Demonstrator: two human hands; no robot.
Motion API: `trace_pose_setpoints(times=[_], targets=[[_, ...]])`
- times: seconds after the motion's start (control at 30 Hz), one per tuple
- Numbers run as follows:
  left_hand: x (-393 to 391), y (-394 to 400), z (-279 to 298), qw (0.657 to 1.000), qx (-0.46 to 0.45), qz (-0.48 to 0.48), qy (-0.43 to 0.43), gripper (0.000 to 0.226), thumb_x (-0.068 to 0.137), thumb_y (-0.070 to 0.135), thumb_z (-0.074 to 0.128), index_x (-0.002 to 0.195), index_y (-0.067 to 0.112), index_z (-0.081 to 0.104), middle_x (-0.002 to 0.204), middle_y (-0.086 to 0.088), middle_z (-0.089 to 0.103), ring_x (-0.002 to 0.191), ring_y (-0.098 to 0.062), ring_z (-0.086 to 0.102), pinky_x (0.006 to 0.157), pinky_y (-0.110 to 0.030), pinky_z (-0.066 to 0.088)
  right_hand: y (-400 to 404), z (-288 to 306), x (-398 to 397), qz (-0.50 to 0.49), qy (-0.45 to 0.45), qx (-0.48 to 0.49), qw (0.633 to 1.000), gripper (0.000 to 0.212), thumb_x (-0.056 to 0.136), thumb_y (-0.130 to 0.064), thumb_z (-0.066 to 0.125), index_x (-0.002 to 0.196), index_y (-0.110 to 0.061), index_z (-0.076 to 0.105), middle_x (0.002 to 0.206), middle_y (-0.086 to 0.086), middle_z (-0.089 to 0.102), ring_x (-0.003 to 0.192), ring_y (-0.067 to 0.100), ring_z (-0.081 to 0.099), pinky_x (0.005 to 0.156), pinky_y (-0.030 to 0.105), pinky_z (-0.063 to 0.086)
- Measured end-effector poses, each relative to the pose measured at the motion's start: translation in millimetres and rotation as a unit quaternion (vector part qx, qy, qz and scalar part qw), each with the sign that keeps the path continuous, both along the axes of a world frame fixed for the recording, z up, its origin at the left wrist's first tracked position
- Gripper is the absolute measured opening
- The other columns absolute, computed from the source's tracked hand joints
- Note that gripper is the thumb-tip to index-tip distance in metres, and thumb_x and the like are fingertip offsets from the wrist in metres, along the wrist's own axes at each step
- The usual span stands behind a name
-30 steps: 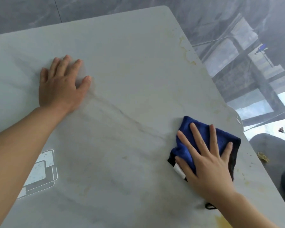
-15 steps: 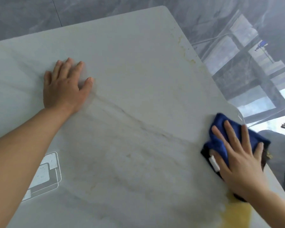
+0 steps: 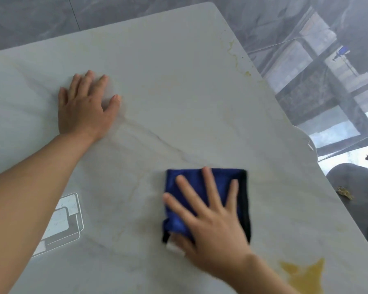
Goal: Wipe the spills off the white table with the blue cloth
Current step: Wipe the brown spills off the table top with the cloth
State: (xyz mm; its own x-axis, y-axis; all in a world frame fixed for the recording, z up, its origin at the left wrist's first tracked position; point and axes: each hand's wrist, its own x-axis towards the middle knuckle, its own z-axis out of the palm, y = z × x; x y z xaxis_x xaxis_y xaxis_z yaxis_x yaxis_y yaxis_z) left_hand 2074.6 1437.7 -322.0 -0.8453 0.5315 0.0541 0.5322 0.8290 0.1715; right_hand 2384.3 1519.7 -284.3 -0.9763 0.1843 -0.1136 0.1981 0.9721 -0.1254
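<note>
My right hand (image 3: 212, 221) presses flat, fingers spread, on the folded blue cloth (image 3: 187, 183) with a black edge, near the middle front of the white table (image 3: 179, 81). A yellow puddle (image 3: 304, 274) lies on the table to the right of my right wrist. Thin yellowish streaks (image 3: 236, 60) run along the table's far right edge. My left hand (image 3: 85, 111) rests flat on the table at the left, palm down, fingers straight.
The table's right edge runs diagonally, and beyond it is a glossy grey floor (image 3: 327, 81). A dark grey seat (image 3: 357, 187) with small yellow bits on it sits past the right edge. A window reflection (image 3: 62, 221) shows on the tabletop at the front left.
My right hand has slid the blue cloth from the table's right edge leftward toward the middle. The yellow puddle now lies uncovered to the right. My left hand has stayed in place.
</note>
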Motion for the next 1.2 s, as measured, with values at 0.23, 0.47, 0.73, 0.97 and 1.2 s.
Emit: trace_pose_setpoints(times=[0.23, 0.47, 0.73, 0.97, 1.2], targets=[[-1, -1, 0, 1.000, 0.002, -0.003, -0.004, 0.067, 0.083, 0.057, 0.025, 0.141, 0.026, 0.031, 0.154, -0.006, 0.022, 0.142, -0.026, 0.014, 0.112, -0.049, 0.010, -62, -6, -8, 0.105, 0.019, -0.036, 0.994, 0.051, 0.082, -0.064, 0.037, 0.130, -0.048, 0.042, 0.145, -0.011, 0.041, 0.135, 0.038, 0.032, 0.093, 0.072, 0.030], [-1, -2, 2, 1.000, 0.003, -0.005, -0.010, 0.068, 0.082, 0.058, 0.025, 0.141, 0.026, 0.031, 0.154, -0.005, 0.022, 0.143, -0.025, 0.014, 0.113, -0.048, 0.009, -46, -3, -3, 0.078, 0.011, -0.014, 0.997, 0.054, 0.080, -0.058, 0.038, 0.131, -0.041, 0.046, 0.144, -0.012, 0.043, 0.134, 0.033, 0.036, 0.094, 0.070, 0.028], [0, -3, 9, 0.999, -0.002, -0.018, -0.032, 0.057, 0.090, 0.052, 0.036, 0.142, 0.028, 0.030, 0.155, -0.003, 0.018, 0.143, -0.024, 0.009, 0.114, -0.045, 0.007, -43, 5, -4, 0.042, 0.011, -0.033, 0.999, 0.049, 0.081, -0.051, 0.049, 0.125, -0.031, 0.057, 0.137, -0.009, 0.051, 0.130, 0.027, 0.044, 0.093, 0.061, 0.041], [59, -35, 28, 0.993, 0.084, -0.023, -0.077, 0.055, 0.092, 0.043, 0.040, 0.140, 0.017, 0.036, 0.153, -0.009, 0.026, 0.143, -0.024, 0.015, 0.115, -0.040, 0.014, -35, 20, -5, 0.030, -0.026, -0.105, 0.994, 0.051, 0.085, -0.049, 0.031, 0.124, -0.029, 0.058, 0.132, -0.009, 0.056, 0.127, 0.022, 0.047, 0.095, 0.057, 0.041], [183, -102, 39, 0.990, 0.089, -0.058, -0.092, 0.060, 0.089, 0.042, 0.033, 0.132, 0.003, 0.047, 0.142, -0.017, 0.040, 0.136, -0.034, 0.030, 0.108, -0.050, 0.029, -19, 31, 0, -0.014, -0.037, -0.350, 0.936, 0.060, 0.086, -0.065, 0.019, 0.139, -0.039, 0.029, 0.146, -0.027, 0.020, 0.143, 0.003, 0.004, 0.118, 0.040, -0.004]])
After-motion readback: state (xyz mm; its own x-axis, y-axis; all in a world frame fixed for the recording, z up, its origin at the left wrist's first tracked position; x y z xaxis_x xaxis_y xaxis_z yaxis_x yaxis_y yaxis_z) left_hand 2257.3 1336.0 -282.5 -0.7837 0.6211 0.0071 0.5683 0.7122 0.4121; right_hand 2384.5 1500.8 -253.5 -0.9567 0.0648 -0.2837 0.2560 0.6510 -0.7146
